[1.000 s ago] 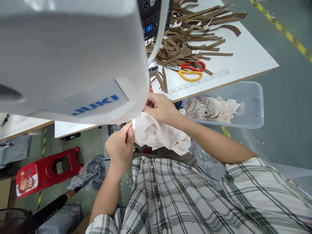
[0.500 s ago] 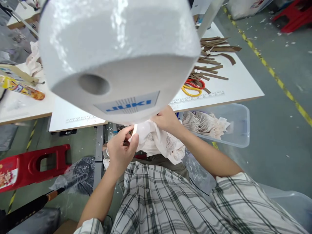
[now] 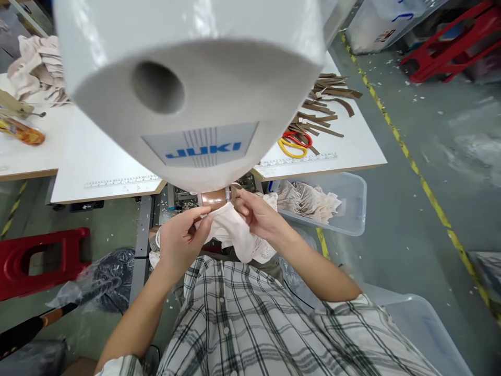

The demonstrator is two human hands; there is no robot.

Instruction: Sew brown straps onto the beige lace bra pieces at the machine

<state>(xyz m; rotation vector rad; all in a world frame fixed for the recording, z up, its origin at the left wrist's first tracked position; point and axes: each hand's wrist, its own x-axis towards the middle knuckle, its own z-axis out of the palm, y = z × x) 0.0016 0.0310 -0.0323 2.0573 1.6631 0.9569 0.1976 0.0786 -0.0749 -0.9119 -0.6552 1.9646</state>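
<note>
Pinching the upper left edge of the pale pink cloth (image 3: 233,230), the left hand (image 3: 178,237) is bringing its thumb and forefinger together on the fabric. Across from it, the right hand (image 3: 259,214) is curling its fingers in and gripping the cloth near its upper right part, though the exact fingertip contact is partly hiding among the folds. Between the two grips the cloth is spanning the gap, its lower part drooping in loose folds above the wearer's lap, just ahead of the checked shirt (image 3: 235,318). A copper-coloured cylinder (image 3: 213,199) is sitting just beyond the cloth's upper edge; whether the two are touching, one cannot tell. Looming over both hands, the white machine head (image 3: 203,99) is blocking the view of the work area straight beneath it.

To the right, scissors (image 3: 294,145) with red and yellow handles are lying on the white table (image 3: 360,141), near a heap of brown strips (image 3: 324,107). Below that table edge, a clear bin (image 3: 358,209) is holding more pale fabric pieces (image 3: 307,201). On the left, a red stool (image 3: 43,261) is standing on the floor, well apart from the hands.
</note>
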